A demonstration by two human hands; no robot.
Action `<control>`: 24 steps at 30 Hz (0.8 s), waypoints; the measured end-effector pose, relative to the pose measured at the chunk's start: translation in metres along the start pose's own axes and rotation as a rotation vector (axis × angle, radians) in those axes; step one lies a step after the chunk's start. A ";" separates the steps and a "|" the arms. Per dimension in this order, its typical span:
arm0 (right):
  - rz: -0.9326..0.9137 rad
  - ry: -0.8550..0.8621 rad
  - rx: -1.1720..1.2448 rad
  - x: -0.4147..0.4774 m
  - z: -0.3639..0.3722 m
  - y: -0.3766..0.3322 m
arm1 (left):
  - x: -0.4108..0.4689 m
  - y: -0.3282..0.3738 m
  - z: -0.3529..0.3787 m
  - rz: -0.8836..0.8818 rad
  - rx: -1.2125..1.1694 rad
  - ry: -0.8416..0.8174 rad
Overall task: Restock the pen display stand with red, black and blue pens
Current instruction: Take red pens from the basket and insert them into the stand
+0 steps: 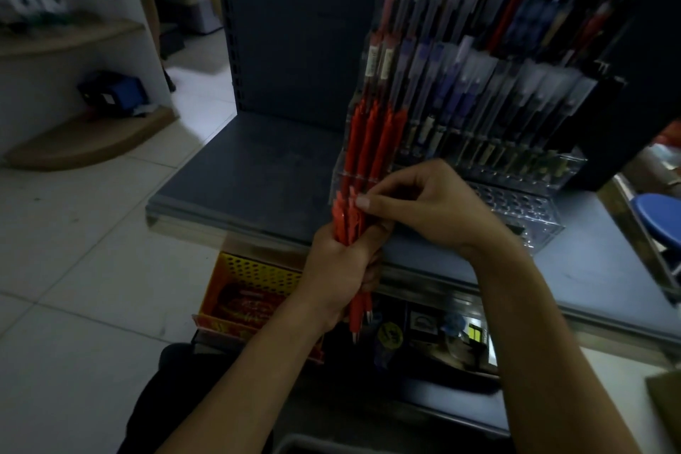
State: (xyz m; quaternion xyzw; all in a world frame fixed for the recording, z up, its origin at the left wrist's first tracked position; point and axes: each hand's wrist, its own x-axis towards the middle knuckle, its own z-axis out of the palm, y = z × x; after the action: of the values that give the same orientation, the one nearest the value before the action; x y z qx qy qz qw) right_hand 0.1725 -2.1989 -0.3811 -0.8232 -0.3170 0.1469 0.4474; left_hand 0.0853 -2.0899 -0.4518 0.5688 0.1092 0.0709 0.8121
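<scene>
While the left hand [339, 262] gripped the bundle of red pens [344, 212] in a closed fist, tips down, at the near-left corner of the display stand [516, 203], the right hand [423, 203] pinched the top end of one pen in that bundle between thumb and forefinger. Couldn't tell whether the bundle touched the stand. Step as I read it: draw out one pen and slot it beside the stocked red pens [372, 144] in the left column. To do it well: ease the fist slightly so only one pen slides, pull straight up, keep the tip down, seat it fully. Risk: neighbouring pens dragging out with it. Writing: pale barrel stickers [379, 63] one tier up and a round yellow sticker [390, 334] below the shelf [250, 173] were too blurred to read; no brand legible.
</scene>
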 end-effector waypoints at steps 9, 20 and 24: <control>-0.015 0.271 0.181 -0.001 0.006 0.000 | -0.003 -0.002 0.004 0.016 0.057 -0.088; -0.036 0.007 0.277 -0.002 -0.011 0.010 | 0.000 -0.003 0.004 -0.012 0.023 -0.056; -0.066 0.159 0.385 0.001 -0.007 0.005 | 0.003 -0.003 0.003 -0.013 0.006 -0.046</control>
State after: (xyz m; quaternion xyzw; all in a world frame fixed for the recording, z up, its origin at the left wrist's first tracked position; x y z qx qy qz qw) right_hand 0.1788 -2.2053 -0.3810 -0.7206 -0.2734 0.1246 0.6248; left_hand 0.0894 -2.0931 -0.4541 0.5719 0.0945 0.0524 0.8132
